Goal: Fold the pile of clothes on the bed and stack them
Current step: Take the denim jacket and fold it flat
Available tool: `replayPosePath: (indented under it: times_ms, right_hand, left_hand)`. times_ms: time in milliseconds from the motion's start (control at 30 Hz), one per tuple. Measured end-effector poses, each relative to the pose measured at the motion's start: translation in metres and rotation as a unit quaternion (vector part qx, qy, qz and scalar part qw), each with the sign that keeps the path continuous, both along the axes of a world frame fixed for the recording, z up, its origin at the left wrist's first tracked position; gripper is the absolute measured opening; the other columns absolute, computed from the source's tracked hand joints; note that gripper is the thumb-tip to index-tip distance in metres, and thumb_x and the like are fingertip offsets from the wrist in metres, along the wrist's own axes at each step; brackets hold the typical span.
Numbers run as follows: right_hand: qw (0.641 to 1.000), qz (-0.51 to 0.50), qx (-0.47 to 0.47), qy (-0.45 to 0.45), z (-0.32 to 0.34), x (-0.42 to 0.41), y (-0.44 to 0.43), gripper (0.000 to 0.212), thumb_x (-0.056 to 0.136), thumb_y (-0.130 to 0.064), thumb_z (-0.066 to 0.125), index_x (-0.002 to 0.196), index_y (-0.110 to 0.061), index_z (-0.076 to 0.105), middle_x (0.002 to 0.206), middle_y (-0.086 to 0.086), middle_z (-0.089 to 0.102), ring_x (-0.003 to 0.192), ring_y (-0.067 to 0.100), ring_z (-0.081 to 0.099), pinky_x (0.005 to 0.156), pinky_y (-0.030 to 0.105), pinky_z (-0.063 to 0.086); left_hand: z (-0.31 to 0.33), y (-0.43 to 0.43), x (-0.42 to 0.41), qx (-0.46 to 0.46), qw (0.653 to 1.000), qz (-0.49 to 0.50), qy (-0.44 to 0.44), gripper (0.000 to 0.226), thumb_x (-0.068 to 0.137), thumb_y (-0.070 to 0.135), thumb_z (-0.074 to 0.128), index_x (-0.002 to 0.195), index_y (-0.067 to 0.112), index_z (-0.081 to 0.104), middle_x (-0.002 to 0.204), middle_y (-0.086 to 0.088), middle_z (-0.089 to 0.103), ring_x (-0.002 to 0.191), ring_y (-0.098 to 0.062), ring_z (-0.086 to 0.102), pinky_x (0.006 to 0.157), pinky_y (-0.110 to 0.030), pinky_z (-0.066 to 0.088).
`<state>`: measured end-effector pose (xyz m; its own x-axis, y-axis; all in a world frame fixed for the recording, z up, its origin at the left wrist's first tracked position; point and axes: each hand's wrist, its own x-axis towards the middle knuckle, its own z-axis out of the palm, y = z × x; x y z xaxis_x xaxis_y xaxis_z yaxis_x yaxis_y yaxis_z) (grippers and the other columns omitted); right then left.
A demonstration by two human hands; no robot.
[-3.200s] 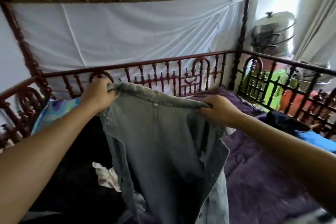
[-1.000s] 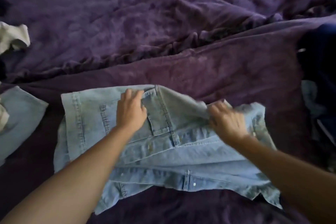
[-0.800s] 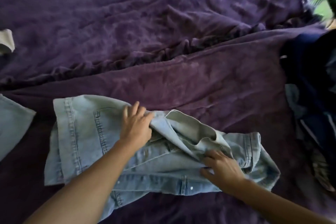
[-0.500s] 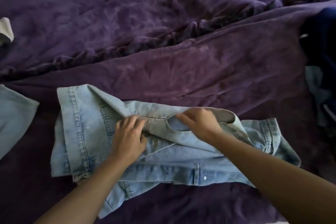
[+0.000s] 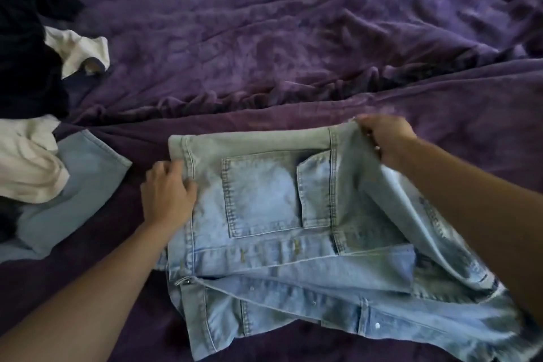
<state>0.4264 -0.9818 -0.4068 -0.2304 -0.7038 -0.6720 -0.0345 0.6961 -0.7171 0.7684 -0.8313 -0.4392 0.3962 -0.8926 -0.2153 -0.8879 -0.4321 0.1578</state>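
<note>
- The purple bedspread (image 5: 293, 38) fills the view, rumpled at the far side and smoother where we work; it is soft, so it gives under any press.
- The denim jacket (image 5: 293, 273) lies on it in front of us, partly folded, front side up. Its near hem is spread towards us and its right part is lifted off the bed.
- We judge the denim to be fairly heavy and stiff for cloth. It should hold a crease and will not slip, but thick seams and plackets resist bending, so the seamed edges and corners are the best places to take hold.
- The unfolded pile sits at the left edge, well apart from the jacket: a black garment (image 5: 23, 53), a white garment (image 5: 29, 161) and a light blue garment (image 5: 82, 185) beneath it.
- Our left hand (image 5: 167, 194) is at the jacket's left edge, with fingers curled onto the stitched seam, gripping it and keeping that side down.
- Our right hand (image 5: 385, 138) pinches the far right corner and holds that flap raised, with the cloth draping under our forearm.
- The chest pocket (image 5: 258, 194) lies flat between the two hands.
</note>
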Motion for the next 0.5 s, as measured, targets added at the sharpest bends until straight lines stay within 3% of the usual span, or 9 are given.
replayPosePath:
  times_ms: [67,133,200,233,267,400,500]
  right_hand:
    - [0.999,0.042,-0.006,0.003,-0.002,-0.005,-0.02,0.019,0.084,-0.022,0.07,0.069,-0.013,0.064,0.047,-0.004,0.057,0.038,0.009,0.049,0.039,0.015,0.038]
    - [0.987,0.141,0.005,0.075,-0.016,-0.007,-0.021,0.018,0.082,-0.026,0.073,0.073,-0.013,0.065,0.056,-0.001,0.056,0.045,0.012,0.048,0.046,0.02,0.037]
    - [0.953,0.237,0.022,0.187,-0.035,-0.008,-0.01,0.021,0.076,-0.028,0.078,0.071,-0.012,0.066,0.064,-0.001,0.056,0.056,0.013,0.05,0.052,0.025,0.039]
    - [0.939,0.257,0.029,0.228,-0.044,-0.008,-0.005,0.026,0.074,-0.029,0.079,0.066,-0.011,0.064,0.06,-0.003,0.054,0.055,0.012,0.049,0.05,0.024,0.039]
    - [0.933,0.258,0.026,0.25,-0.051,-0.009,-0.003,0.03,0.073,-0.029,0.08,0.059,-0.012,0.059,0.054,-0.006,0.05,0.053,0.011,0.047,0.046,0.023,0.037]
    - [0.92,0.24,-0.046,0.306,-0.067,-0.021,-0.023,0.049,0.073,-0.027,0.079,0.045,-0.013,0.041,0.042,-0.011,0.036,0.045,0.01,0.033,0.043,0.024,0.029]
    - [0.922,0.252,-0.041,0.292,-0.06,-0.025,-0.037,0.044,0.074,-0.036,0.08,0.048,-0.016,0.051,0.05,-0.006,0.048,0.049,0.012,0.043,0.046,0.025,0.034]
  left_hand:
    - [-0.008,-0.016,0.013,-0.003,0.995,0.08,0.052,0.046,0.087,0.03,0.062,0.126,0.008,0.052,0.123,-0.023,0.05,0.112,-0.042,0.048,0.091,-0.052,0.042]
    - [-0.014,-0.033,0.019,-0.014,0.968,0.196,0.156,0.051,0.083,0.036,0.068,0.123,0.007,0.055,0.12,-0.019,0.056,0.106,-0.037,0.055,0.087,-0.045,0.046]
    - [-0.019,-0.047,0.019,-0.065,0.924,0.275,0.259,0.024,0.078,0.031,0.073,0.082,0.008,0.065,0.081,-0.01,0.064,0.069,-0.023,0.056,0.066,-0.035,0.044]
    - [-0.021,-0.054,0.019,-0.091,0.916,0.277,0.275,0.026,0.076,0.027,0.073,0.061,0.011,0.057,0.06,-0.002,0.052,0.055,-0.016,0.045,0.057,-0.032,0.038]
    - [-0.024,-0.061,0.021,-0.111,0.919,0.259,0.275,0.034,0.075,0.023,0.072,0.054,0.01,0.048,0.052,0.003,0.042,0.05,-0.011,0.036,0.053,-0.029,0.034]
    - [-0.027,-0.088,0.036,-0.162,0.919,0.245,0.262,0.033,0.074,0.03,0.071,0.056,0.01,0.052,0.05,0.011,0.039,0.05,-0.006,0.034,0.05,-0.026,0.032]
    - [-0.033,-0.093,0.038,-0.106,0.889,0.297,0.333,0.023,0.076,0.033,0.074,0.062,0.017,0.063,0.069,0.005,0.06,0.064,-0.013,0.054,0.063,-0.028,0.045]
